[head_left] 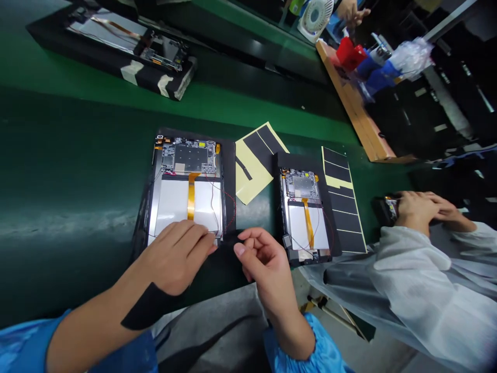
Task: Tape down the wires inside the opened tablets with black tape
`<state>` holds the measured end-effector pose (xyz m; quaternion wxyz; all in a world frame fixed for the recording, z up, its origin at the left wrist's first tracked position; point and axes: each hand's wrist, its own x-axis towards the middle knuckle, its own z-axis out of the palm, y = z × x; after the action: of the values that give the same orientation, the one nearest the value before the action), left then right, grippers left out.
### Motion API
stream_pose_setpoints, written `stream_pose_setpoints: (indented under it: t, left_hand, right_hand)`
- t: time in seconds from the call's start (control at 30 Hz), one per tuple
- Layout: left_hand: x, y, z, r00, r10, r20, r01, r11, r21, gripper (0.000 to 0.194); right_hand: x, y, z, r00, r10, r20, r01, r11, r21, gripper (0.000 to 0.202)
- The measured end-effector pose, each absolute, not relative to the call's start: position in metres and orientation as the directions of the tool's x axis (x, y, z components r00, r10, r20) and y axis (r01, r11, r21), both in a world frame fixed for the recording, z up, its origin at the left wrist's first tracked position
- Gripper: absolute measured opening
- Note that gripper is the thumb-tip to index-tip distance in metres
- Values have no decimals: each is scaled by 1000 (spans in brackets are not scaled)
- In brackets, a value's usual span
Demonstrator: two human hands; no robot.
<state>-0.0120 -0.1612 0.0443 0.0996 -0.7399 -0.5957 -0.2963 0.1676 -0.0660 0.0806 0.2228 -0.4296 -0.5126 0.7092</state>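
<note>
An opened tablet with a circuit board, white battery packs and an orange ribbon cable lies in front of me on a black pad. My left hand rests over its lower edge, fingers bent and pressed together; whatever is under the fingertips is hidden. Just off the tablet's lower right corner is my right hand, its fingers curled, with a gap between thumb and forefinger and nothing visible in it. A black patch sits on my left wrist. Thin red wires run across the tablet's right side.
Right of centre lies a second opened tablet, between yellow sheets of black stickers. Another opened device sits on a black taped block at upper left. A co-worker's hands are at right, near a wooden-edged tray and a fan.
</note>
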Motion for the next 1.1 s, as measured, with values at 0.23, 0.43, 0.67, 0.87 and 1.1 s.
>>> stream_pose_setpoints:
  t: [0.23,0.43,0.67,0.87,1.1]
  left_hand:
    - [26,-183,38,-218,834,506,892,-39,449,26]
    - [30,-182,34,-189,807,559,890,-99,445,22]
    - [22,-186,36,-174,815,553,876,-129,465,20]
    - [22,-183,38,-153,795,587,881,-160,446,16]
    - [23,-186,39,-177,809,560,857,-153,491,16]
  right_hand:
    - [161,-56,85,-539,753,-377,172,-339,-925,24]
    - [155,-55,81,-593,684,-425,249,-347,-904,26]
    - [144,-55,81,-604,685,-407,360,-221,-907,22]
    - [142,-57,79,-581,737,-345,423,-89,-902,21]
    - [140,-65,79,-565,778,-275,462,22,-886,13]
